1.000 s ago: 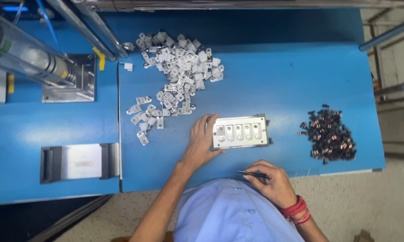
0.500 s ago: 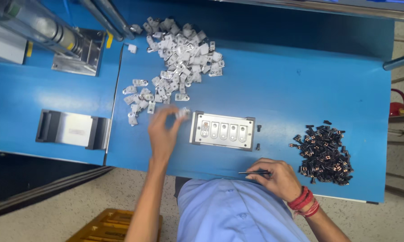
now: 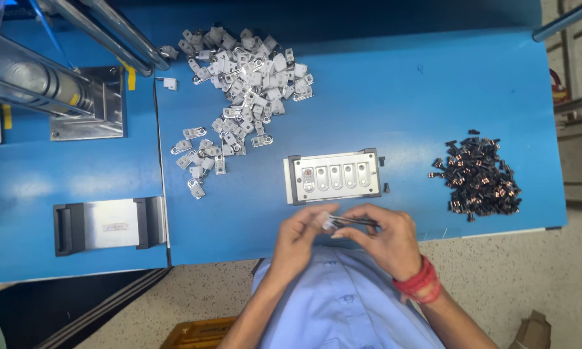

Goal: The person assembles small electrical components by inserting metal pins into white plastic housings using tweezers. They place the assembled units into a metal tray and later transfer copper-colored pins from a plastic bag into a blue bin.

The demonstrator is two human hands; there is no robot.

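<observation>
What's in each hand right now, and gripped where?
Left hand pinches a small white metal piece at its edge with the fingertips. Right hand holds a thin dark tool along its shaft, tip at the piece.

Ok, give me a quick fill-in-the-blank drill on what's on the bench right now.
1. The pile of small white metal pieces lies on the ____ table.
2. The heap of dark parts lies to the ____ of the grey slotted fixture.
3. The left hand and the right hand meet ____ the fixture, nearer the person.

Missing words: blue; right; below
</observation>
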